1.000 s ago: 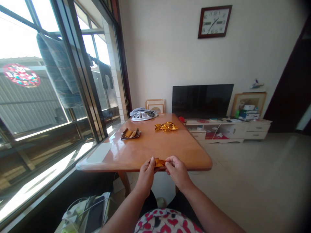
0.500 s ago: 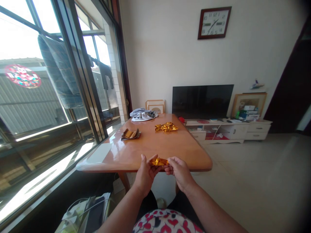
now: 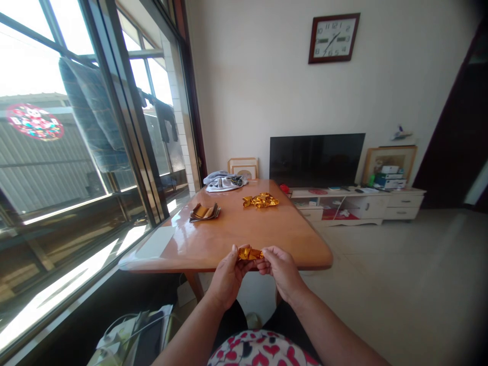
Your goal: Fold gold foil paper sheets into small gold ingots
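Note:
A small folded piece of gold foil paper is pinched between both my hands over the near edge of the wooden table. My left hand grips its left end with closed fingers. My right hand pinches its right end. Farther back on the table lie a heap of folded gold foil pieces and a stack of gold paper sheets.
A crumpled grey cloth lies at the table's far left corner. A large window runs along the left. A black TV on a low white cabinet stands against the back wall. Cables and devices sit at lower left.
The foil piece has been turned and reshaped between my fingers. My left thumb lifted off it half a second ago and has closed on it again.

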The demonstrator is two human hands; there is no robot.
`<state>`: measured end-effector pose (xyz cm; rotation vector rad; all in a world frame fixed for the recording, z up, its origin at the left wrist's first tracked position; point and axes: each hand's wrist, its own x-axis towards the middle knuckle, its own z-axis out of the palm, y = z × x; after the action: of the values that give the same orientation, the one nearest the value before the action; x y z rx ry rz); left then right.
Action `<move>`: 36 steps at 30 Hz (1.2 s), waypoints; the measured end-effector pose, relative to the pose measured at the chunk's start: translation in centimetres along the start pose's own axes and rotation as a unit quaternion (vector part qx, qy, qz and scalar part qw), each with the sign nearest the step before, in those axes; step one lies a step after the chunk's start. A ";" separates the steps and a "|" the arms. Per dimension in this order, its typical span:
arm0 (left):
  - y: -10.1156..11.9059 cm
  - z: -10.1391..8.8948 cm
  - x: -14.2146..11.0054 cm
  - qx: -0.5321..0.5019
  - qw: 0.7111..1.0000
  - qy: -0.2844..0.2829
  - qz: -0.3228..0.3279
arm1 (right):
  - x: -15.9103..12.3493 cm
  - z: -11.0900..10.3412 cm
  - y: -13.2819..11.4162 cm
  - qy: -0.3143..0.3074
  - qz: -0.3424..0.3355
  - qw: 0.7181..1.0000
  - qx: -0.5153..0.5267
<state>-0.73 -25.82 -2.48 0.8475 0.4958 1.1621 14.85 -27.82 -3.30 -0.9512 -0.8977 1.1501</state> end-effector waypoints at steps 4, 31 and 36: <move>-0.2 0.1 0.1 0.025 0.999 0.009 0.027 | -0.1 0.1 -0.2 -0.004 0.001 1.000 -0.013; 2.0 -3.9 17.7 0.149 0.982 0.023 -0.112 | 15.1 -1.0 0.6 0.007 0.012 1.000 -0.009; 2.9 -4.2 21.1 0.182 0.974 -0.007 -0.131 | 18.1 -0.7 0.5 -0.001 0.022 1.000 -0.013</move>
<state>1.77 -4.34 -1.01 1.0672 0.8007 0.8323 18.61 -10.08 -2.44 -0.9954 -0.8994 1.1789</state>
